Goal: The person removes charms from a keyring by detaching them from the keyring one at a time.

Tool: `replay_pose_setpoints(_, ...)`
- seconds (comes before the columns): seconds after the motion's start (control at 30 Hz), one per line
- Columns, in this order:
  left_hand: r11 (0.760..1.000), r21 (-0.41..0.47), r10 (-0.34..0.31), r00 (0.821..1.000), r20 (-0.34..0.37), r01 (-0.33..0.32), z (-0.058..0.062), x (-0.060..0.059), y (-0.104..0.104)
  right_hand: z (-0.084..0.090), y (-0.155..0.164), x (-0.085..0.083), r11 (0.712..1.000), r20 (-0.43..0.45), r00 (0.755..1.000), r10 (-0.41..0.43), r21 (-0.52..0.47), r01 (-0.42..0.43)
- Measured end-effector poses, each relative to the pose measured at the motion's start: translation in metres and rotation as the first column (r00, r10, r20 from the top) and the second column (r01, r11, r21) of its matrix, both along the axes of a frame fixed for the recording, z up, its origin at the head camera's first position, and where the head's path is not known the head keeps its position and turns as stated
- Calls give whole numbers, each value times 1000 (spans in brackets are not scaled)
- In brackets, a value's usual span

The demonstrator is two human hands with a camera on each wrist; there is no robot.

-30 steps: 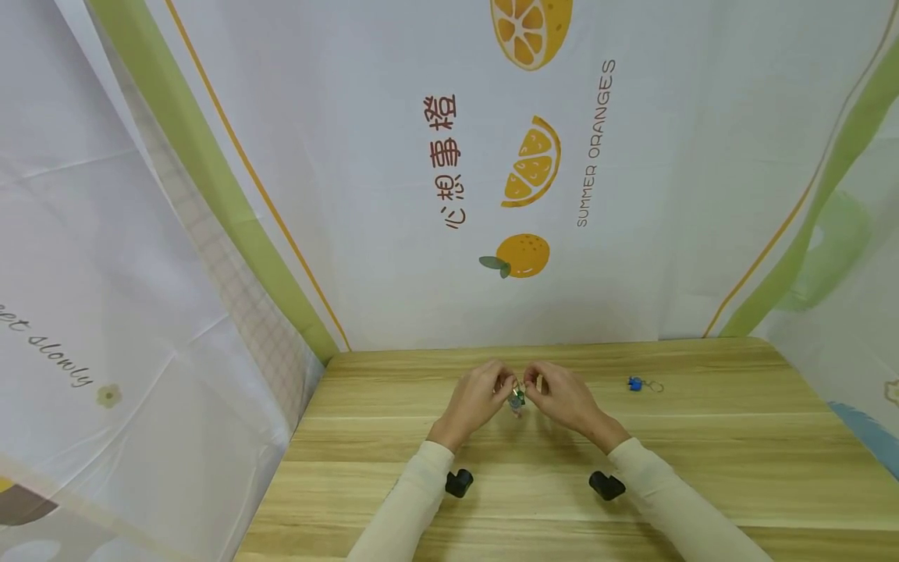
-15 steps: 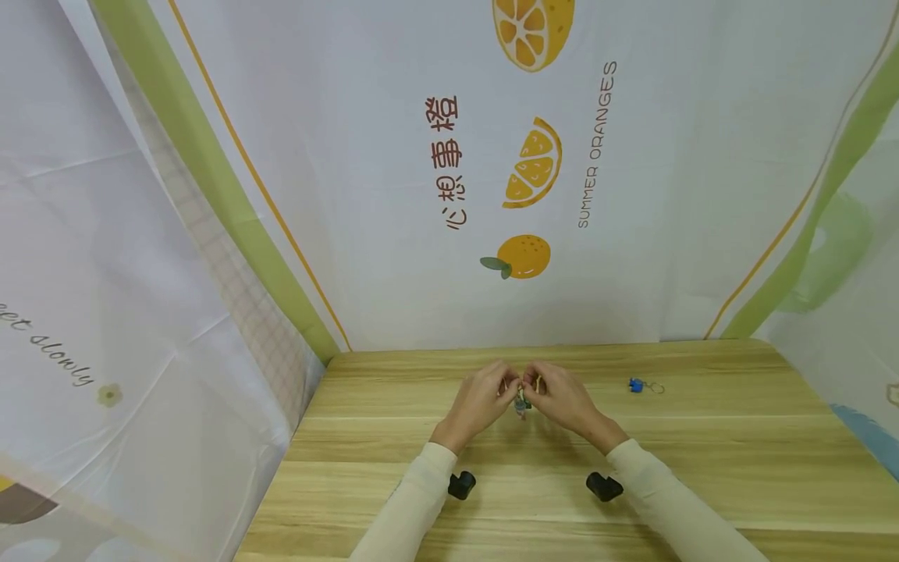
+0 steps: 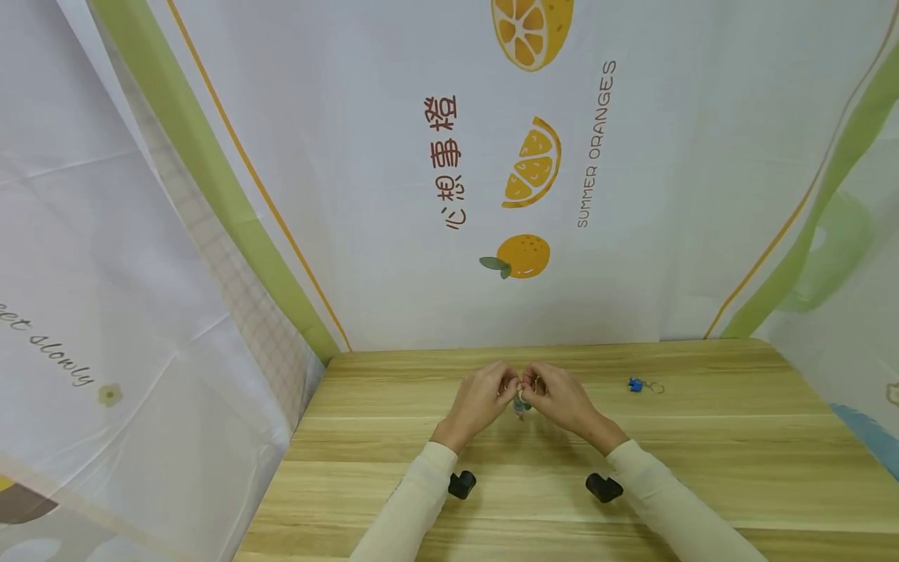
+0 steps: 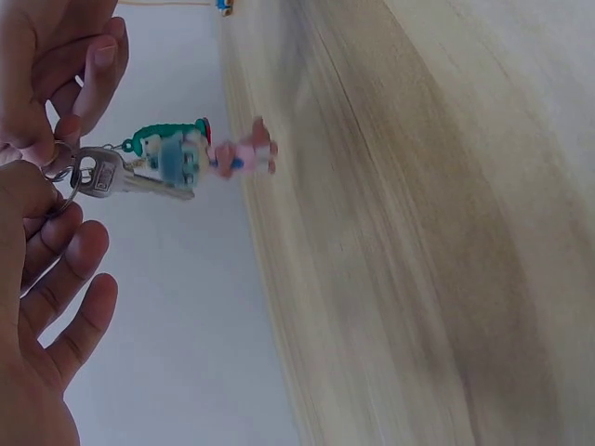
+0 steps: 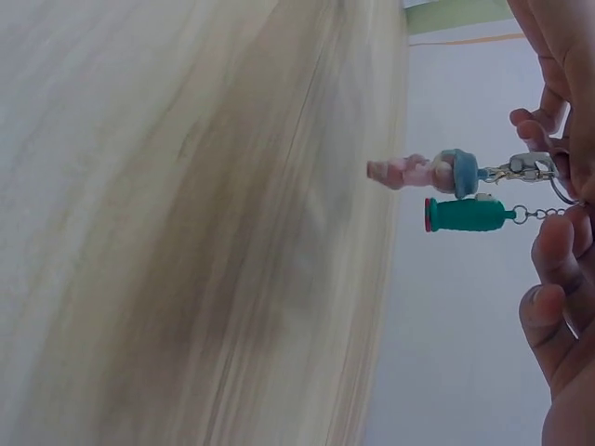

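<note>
In the head view my left hand [image 3: 480,398] and right hand [image 3: 559,398] meet above the table, fingertips nearly touching. Between them they pinch a metal key ring [image 4: 68,199], partly covered by the fingers. A silver key [image 4: 99,174] hangs from it. Below dangle a figure charm [image 5: 453,174] with a blue head and pink body, and a green charm [image 5: 468,215] with a red base, on a short chain that runs to the right fingertips. How the ring's ends lie between the fingers is hidden.
A blue charm [image 3: 635,385] with its own metal ring [image 3: 656,387] lies on the wooden table [image 3: 534,515], right of the hands. Black wrist devices [image 3: 462,485] show beside both sleeves. A printed fabric wall [image 3: 393,297] stands behind the table's back edge.
The fingertips have come slightly closer together, and the left hand has shifted a little to the right. The hanging charms swung slightly. The blue charm stays put.
</note>
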State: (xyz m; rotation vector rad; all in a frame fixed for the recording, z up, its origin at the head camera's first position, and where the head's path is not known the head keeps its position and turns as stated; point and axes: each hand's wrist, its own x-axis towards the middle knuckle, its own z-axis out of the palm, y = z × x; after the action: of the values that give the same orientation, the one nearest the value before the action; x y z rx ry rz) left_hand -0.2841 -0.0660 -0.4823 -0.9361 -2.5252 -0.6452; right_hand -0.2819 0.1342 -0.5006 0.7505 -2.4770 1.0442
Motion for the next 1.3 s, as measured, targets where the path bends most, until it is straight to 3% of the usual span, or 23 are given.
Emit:
replay_pose_setpoints(0.47, 1000, 17, 5, 1000, -14, -5, -1, -2, -4, 3, 2, 2, 998, 21, 998, -54, 23, 53)
replay_pose_setpoints(0.77, 1000, 18, -25, 999, -38, 25, 1, 0, -1, 3, 0, 0, 997, 37, 997, -60, 41, 59)
replay_pose_setpoints(1.3, 999, 18, -31, 999, -43, 32, 1, 1, 2, 2, -2, 1, 994, -14, 997, -75, 78, 75)
